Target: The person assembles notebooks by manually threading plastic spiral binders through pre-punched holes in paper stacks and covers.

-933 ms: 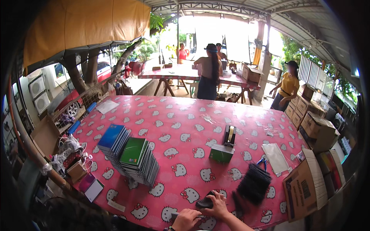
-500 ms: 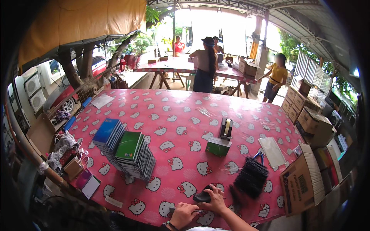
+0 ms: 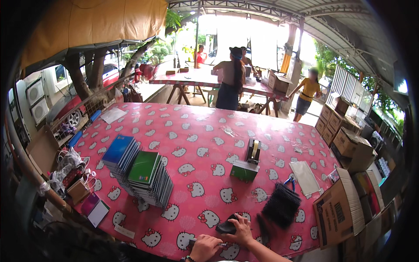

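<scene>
At the near edge of the pink vinyl-covered table with its white cat-face print point(image 3: 209, 144), seen from the head camera, the right hand point(image 3: 239, 230) lies fingers-down on a small black rounded object point(image 3: 226, 227), pressing it to the cloth; whether the fingers curl under it cannot be told. The left hand point(image 3: 204, 247) sits just beside it, nearer the edge, loosely closed around a thin dark strip point(image 3: 192, 241) that barely shows. To work this well, I would judge the right hand should keep the black piece pinned flat so it does not slide on the slick cloth while the left does the fine work. Just right of the hands lies a fanned bundle of black comb-like binding strips point(image 3: 281, 204), within easy reach. Further left stands a slanting stack of spiral notebooks with green and blue covers point(image 3: 139, 172); beyond the hands sit a small green box point(image 3: 244, 170) and a tape dispenser point(image 3: 253, 150)
</scene>
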Available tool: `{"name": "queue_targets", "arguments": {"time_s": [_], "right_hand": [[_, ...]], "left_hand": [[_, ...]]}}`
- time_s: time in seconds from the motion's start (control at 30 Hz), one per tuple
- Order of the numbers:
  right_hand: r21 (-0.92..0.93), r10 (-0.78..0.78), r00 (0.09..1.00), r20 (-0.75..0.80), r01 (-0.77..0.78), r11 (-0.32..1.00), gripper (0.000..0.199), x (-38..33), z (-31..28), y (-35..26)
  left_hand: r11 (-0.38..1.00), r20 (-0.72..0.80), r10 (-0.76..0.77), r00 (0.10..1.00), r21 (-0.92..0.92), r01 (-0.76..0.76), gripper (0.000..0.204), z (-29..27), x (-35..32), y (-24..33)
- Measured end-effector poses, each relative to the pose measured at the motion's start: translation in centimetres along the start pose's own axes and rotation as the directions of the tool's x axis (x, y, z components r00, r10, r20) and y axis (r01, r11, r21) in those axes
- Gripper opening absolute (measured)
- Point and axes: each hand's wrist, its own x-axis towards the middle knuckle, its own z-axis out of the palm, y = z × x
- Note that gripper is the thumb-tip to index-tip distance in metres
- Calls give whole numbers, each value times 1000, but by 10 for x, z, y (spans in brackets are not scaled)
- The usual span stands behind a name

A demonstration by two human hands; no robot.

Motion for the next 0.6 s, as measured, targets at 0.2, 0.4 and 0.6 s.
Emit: {"name": "queue_targets", "arguments": {"time_s": [0.2,0.4,0.6], "right_hand": [[50,5,1000,-4,-4,999,71,1,3,0],[42,25,1000,-2,-25,999,71,0,-4,-4],[17,13,1000,5,-13,1000,70,1,0,0]], "left_hand": [[1000,13,-1,1000,-26,1,17,3,3,-7],[1000,48,-4,999,-14,5,19,6,-2,-7],[1000,7,-6,1000,-17,6,18,-1,-1,4]]}}
